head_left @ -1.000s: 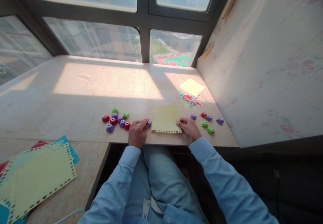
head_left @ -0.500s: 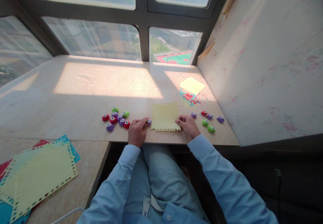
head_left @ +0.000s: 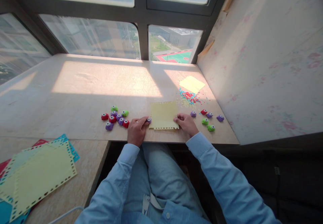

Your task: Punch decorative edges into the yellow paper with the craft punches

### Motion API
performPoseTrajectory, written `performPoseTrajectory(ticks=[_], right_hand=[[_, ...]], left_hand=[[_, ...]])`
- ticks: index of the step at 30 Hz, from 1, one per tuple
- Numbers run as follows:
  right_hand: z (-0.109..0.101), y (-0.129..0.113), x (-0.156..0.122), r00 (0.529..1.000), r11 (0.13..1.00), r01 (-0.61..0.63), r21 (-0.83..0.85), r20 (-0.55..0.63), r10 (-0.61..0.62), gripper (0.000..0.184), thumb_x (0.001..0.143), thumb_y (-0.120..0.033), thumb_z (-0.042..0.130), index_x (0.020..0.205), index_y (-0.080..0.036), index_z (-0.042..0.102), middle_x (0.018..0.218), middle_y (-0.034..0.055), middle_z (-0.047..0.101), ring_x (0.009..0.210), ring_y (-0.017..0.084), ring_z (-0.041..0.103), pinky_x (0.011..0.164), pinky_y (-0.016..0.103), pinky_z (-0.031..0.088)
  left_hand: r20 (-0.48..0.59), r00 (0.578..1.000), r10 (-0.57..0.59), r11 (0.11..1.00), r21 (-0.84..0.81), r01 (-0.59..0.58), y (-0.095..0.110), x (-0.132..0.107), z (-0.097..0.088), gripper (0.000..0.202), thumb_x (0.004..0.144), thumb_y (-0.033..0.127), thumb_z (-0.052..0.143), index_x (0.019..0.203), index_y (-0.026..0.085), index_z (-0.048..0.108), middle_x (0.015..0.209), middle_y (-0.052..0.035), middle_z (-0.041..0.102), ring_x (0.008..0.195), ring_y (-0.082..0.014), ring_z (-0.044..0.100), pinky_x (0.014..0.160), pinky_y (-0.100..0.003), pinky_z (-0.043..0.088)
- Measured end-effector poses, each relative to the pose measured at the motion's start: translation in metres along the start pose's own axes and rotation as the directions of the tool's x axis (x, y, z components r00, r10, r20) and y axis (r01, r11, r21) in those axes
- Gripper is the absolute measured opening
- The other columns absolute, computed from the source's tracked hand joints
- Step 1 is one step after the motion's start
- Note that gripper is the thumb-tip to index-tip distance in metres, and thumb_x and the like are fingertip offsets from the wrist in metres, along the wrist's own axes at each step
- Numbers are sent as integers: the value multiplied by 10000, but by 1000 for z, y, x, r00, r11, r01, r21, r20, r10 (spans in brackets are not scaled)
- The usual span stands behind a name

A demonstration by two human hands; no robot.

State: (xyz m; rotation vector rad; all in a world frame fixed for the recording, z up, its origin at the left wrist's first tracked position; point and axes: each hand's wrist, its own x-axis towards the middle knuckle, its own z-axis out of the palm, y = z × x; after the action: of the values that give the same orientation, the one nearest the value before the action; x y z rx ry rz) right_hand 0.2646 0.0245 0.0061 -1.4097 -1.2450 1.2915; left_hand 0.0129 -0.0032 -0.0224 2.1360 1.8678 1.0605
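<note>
A pale yellow sheet of paper (head_left: 164, 115) lies on the wooden surface in front of me, its near edge and part of its far edge punched with small shapes. At its left edge my left hand (head_left: 137, 129) is closed on a small purple craft punch (head_left: 148, 120), which meets the paper there. My right hand (head_left: 187, 124) pinches the sheet's right edge between thumb and fingers. Left of my left hand sits a cluster of red, green and purple punches (head_left: 112, 119). Several more punches (head_left: 211, 128) stand to the right of my right hand.
Red, blue and yellow confetti (head_left: 189, 97) is scattered at the right, beside a folded yellow paper (head_left: 192, 84). Punched coloured sheets (head_left: 45, 173) are stacked on the lower left surface, near a white cable (head_left: 66, 214). A papered wall (head_left: 264, 82) bounds the right side; windows are behind.
The paper has shifted slightly left, with my right hand on its edge. The purple punch stays in my left hand at the left edge. The camera view has moved a little.
</note>
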Motion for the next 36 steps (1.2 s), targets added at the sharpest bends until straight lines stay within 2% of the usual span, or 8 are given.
performPoseTrajectory(ticks=[3, 6, 10, 13, 15, 17, 25, 36], right_hand=[[3, 4, 3, 999, 1000, -9, -12, 32, 9, 306, 656, -428, 720, 810, -165, 722, 756, 52, 737, 654, 196, 647, 589, 302, 494], [2, 6, 5, 997, 977, 74, -201, -4, -77, 336, 739, -458, 671, 882, -157, 718, 774, 58, 727, 674, 202, 646, 633, 332, 518], [0, 1, 1, 919, 759, 248, -602, -103, -381, 362, 817, -403, 657, 1056, -134, 688, 874, 106, 691, 788, 240, 642, 749, 393, 528], [4, -1, -5, 843, 558, 441, -703, 110, -527, 360, 877, -365, 628, 1171, -158, 649, 1044, 142, 672, 970, 273, 629, 860, 426, 514], [10, 1, -8, 788, 447, 559, -699, 281, -547, 368, 889, -358, 630, 1219, -196, 631, 1209, 146, 640, 1126, 288, 583, 945, 446, 483], [16, 6, -9, 760, 376, 609, -698, 379, -528, 355, 889, -357, 641, 1218, -222, 640, 1312, 133, 604, 1214, 297, 541, 985, 460, 456], [22, 21, -11, 749, 317, 609, -727, 397, -530, 304, 923, -342, 599, 1196, -226, 664, 1347, 113, 605, 1257, 284, 529, 1009, 443, 424], [22, 19, -15, 749, 314, 611, -727, 401, -528, 308, 939, -329, 567, 1209, -214, 657, 1368, 118, 590, 1283, 279, 509, 1034, 447, 416]], left_hand=[[13, 1000, 22, 1000, 0, -22, 2, 0, -2, 283, 910, 339, 566, 1131, 231, 708, 1023, -73, 741, 949, -263, 607, 870, -401, 497], [24, 1000, 7, 1000, 2, -7, 4, 0, -4, 326, 910, 396, 564, 1146, 212, 693, 1038, -76, 741, 966, -271, 607, 879, -404, 489], [23, 1000, -14, 1000, -27, 14, 5, 0, -6, 369, 914, 409, 549, 1172, 173, 667, 1054, -91, 736, 983, -276, 609, 892, -408, 481], [23, 1000, -3, 999, -51, 4, 5, -1, -7, 340, 910, 370, 553, 1160, 173, 671, 1071, -89, 734, 982, -273, 612, 890, -408, 480], [23, 1000, -2, 998, -59, 4, 5, -1, -8, 329, 904, 361, 561, 1153, 180, 676, 1067, -84, 736, 977, -272, 614, 884, -410, 482], [23, 1000, 0, 997, -77, 2, 6, -1, -10, 310, 903, 361, 568, 1131, 188, 685, 1057, -79, 739, 973, -265, 618, 884, -408, 484], [51, 998, 30, 978, -208, -19, 4, -3, -18, 225, 870, 369, 637, 1007, 206, 711, 983, -57, 741, 944, -221, 630, 879, -379, 499], [6, 999, 32, 987, -160, -31, 8, -3, -16, 200, 882, 319, 645, 1037, 204, 697, 1007, -58, 740, 939, -218, 643, 874, -383, 501]])
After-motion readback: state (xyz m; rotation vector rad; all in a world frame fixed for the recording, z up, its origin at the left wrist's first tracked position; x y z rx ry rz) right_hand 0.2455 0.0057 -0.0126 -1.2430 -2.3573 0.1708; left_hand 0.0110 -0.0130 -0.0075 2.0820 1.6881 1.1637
